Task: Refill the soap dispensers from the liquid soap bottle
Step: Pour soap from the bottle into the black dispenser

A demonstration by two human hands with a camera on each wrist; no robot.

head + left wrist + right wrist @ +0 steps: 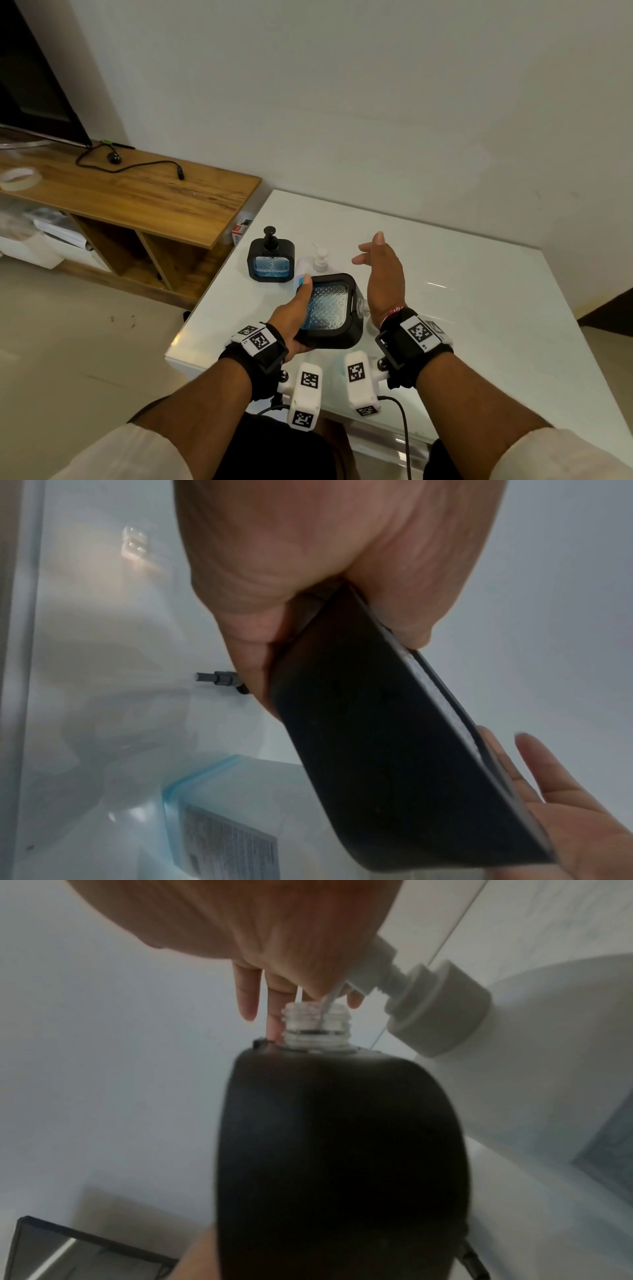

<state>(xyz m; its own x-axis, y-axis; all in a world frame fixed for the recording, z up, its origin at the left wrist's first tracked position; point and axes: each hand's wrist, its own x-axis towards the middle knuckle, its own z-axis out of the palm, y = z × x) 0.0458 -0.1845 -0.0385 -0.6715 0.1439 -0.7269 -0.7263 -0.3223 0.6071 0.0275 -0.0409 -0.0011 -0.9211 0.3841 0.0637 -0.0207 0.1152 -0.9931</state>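
Head view: left hand point(291, 325) grips a dispenser point(330, 310) tipped on its side above the table point(479, 308), thumb across the blue window, fingers under. Its neck point(362, 306) is uncapped and points right, at the right wrist. Risk: it's tipped with no pump on, so any more tilt likely runs soap out onto the table or wrist. Right hand point(382, 274) is up, fingers spread, holding nothing, just beside the dispenser. Second dispenser point(271, 260), pump on, stands further back; soap bottle point(320, 260) beside it, both upright.

Left wrist view: palm and fingers wrap the black body point(394, 750); one-handed hold on smooth plastic, could slip if soapy. Right fingers point(548, 777) show at the far edge, straight.

Right wrist view: open threaded neck point(316, 1026) is close under the fingers point(246, 993), which are loose and clear of it. Bottle's white pump point(438, 1010) sits close behind; a careless reach could knock it.
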